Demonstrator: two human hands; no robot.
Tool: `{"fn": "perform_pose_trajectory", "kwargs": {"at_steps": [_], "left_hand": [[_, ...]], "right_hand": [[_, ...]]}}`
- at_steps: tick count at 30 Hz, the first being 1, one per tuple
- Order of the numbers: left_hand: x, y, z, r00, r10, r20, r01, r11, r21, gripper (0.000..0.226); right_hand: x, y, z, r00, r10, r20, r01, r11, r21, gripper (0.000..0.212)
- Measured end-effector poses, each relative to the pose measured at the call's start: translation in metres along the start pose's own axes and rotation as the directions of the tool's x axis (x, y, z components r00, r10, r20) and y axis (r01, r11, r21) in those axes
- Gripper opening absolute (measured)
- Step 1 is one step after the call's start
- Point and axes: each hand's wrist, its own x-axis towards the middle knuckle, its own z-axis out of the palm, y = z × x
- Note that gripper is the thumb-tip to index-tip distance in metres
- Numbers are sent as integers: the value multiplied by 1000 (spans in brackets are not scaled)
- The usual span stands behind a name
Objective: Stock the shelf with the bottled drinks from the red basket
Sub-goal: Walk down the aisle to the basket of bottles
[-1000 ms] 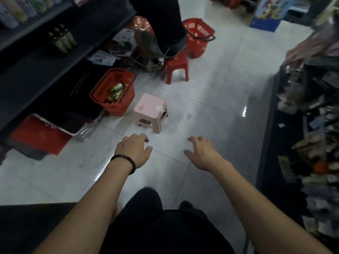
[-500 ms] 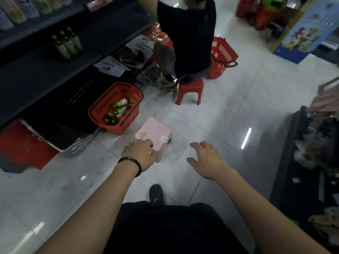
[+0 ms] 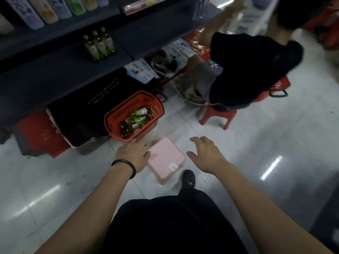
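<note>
Beside pink stool (image 3: 165, 158), left hand (image 3: 133, 156) and right hand (image 3: 206, 154), fingers (image 3: 197, 139) relaxed.

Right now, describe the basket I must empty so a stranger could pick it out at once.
Start at the dark shelf on the left. On the floor at its foot, just beyond the pink stool, stands a red basket. Unlike the other red basket behind the seated person, it holds dark bottles with green labels.
</note>
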Motion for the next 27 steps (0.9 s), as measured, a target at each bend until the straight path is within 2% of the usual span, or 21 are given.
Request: {"fn": "perform_pose_trajectory", "kwargs": {"at_steps": [4, 8, 12, 15, 18, 23, 27], "left_hand": [[28, 4, -21, 986, -164, 26, 165, 985, -49, 44], [60, 1, -49, 968, -251, -3, 250, 965, -72, 42], [95, -20, -67, 947, -319, -39, 310, 938, -155, 36], [129, -44, -78, 947, -317, -56, 300, 932, -205, 33], [165, -72, -90, 962, -267, -52, 249, 943, -223, 35], [218, -130, -121, 986, -160, -46, 155, 984, -86, 41], [255, -165, -143, 983, -183, -24, 182, 983, -33, 49]], "right_hand": [[73, -3, -42, 985, -145, 91, 151, 986, -68, 63], [141, -22, -71, 950, -257, 180, 284, 947, -148, 64], [194, -54, -82, 922, -304, 241, 349, 920, -177, 64], [228, -82, -85, 917, -304, 257, 359, 911, -202, 64], [250, -106, -85, 935, -251, 251, 305, 930, -205, 65], [292, -149, -87, 950, -176, 257, 233, 949, -210, 66], [340, -188, -92, 955, -194, 226, 249, 937, -246, 60]]}}
